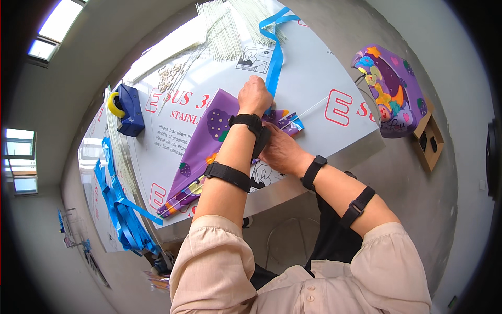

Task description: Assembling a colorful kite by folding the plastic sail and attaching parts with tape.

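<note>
A purple printed fabric piece lies folded on the table, its long edge gathered along thin white rods. My left hand is closed into a fist above its upper end. What those fingers hold is hidden. A blue ribbon comes down from the far side of the table and passes close beside the left fist, its end hidden between my hands. My right hand is closed around the near edge of the fabric's right end, fingertips hidden by the left wrist. Past it, a white rod sticks out to the right.
The table has a printed white covering. Bundled white rods lie at the far side. A blue tape dispenser and a heap of blue ribbon are at left. On the right are a printed purple panel and a cardboard box.
</note>
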`<state>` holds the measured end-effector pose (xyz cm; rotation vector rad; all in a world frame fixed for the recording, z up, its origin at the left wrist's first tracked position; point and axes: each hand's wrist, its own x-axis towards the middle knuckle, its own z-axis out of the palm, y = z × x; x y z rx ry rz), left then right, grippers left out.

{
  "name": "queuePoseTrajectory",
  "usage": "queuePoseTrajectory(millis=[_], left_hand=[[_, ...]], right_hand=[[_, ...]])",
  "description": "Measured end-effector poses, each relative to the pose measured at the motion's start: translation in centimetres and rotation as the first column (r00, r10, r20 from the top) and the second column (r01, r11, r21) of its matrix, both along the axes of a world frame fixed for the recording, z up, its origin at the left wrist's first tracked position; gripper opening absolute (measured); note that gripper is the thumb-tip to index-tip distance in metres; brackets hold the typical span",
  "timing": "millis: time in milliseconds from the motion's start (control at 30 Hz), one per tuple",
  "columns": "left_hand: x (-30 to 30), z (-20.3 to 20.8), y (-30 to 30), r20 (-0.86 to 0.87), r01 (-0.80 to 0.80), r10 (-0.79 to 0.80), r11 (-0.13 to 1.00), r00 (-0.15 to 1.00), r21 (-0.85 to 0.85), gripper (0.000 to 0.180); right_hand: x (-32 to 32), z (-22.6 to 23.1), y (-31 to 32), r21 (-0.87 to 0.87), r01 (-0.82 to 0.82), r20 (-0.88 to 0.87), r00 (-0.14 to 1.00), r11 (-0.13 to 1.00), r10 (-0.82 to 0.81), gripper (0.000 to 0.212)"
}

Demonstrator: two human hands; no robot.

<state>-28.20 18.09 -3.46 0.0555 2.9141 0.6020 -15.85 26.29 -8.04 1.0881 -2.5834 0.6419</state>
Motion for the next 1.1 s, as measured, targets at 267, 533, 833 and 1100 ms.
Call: queuePoseTrajectory(millis=[267, 533, 833, 1100], left_hand=[[-0.7, -1.0, -0.9, 0.13, 0.088, -0.135, 0.946, 0.982, 0.313, 0.023], [1.9, 2.4, -4.7, 0.158, 0.057, -0.353, 0.527, 0.922, 0.848, 0.021], [7.8, 0.6, -13.4, 0.21, -0.013, -0.266, 0.591, 0.941, 0.807, 0.012], [8.4, -3.1, -14.1, 0.009, 0.069, -0.109, 0.689, 0.994, 0.722, 0.014]], right_hand=[[0.1, 0.0, 0.1, -0.015, -0.012, 0.053, 0.999, 1.0, 0.012, 0.036], [0.1, -0.3, 0.2, 0.048, 0.013, 0.017, 1.0, 0.999, -0.013, 0.037], [-0.3, 0.1, 1.1, 0.078, -0.048, 0.037, 0.998, 0.996, 0.045, 0.053], [-0.8, 1.6, 1.4, 0.103, -0.091, 0.135, 0.988, 0.991, 0.077, 0.054]])
